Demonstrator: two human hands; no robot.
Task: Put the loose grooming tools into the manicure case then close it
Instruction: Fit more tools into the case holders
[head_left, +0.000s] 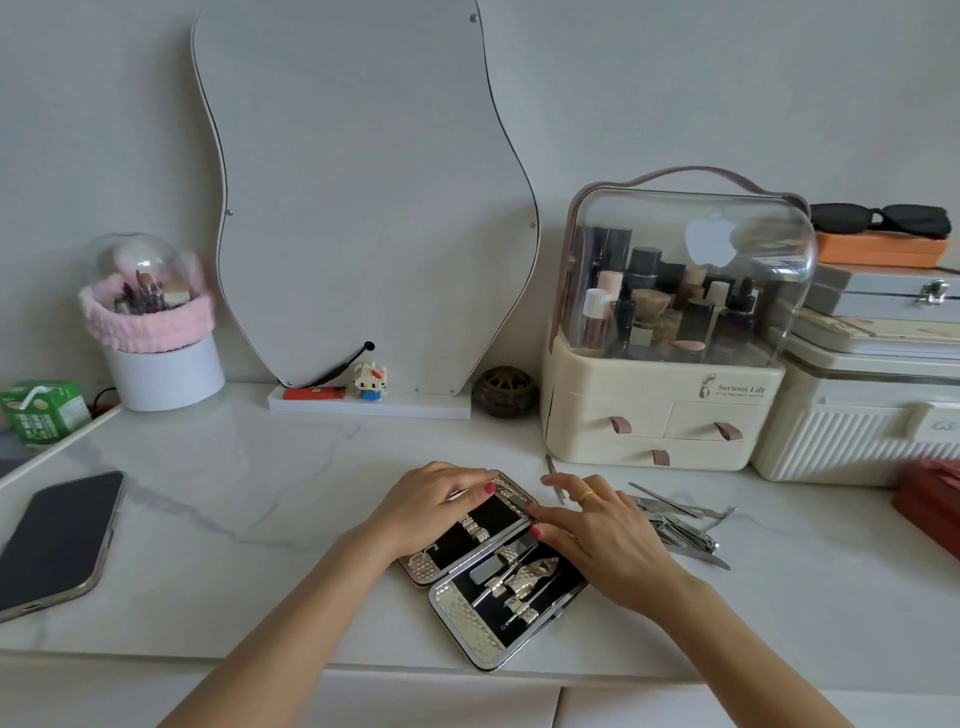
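Wall (727, 78): plain pale grey, evenly lit by soft light, no hard shadows.
Tabletop (260, 493): white marble-look slab with faint grey veins, filling the lower half; its front edge runs along 6 o'clock.
Drawer fronts (441, 701): flat white panels below the slab edge at 6 o'clock, split by a thin vertical seam.
Mirror (363, 208): tall wavy-edged panel at 12 o'clock, leaning on the wall, standing on a white base (405, 408).
Side ledge (52, 457): white strip at 9 o'clock, angled away from the tabletop.
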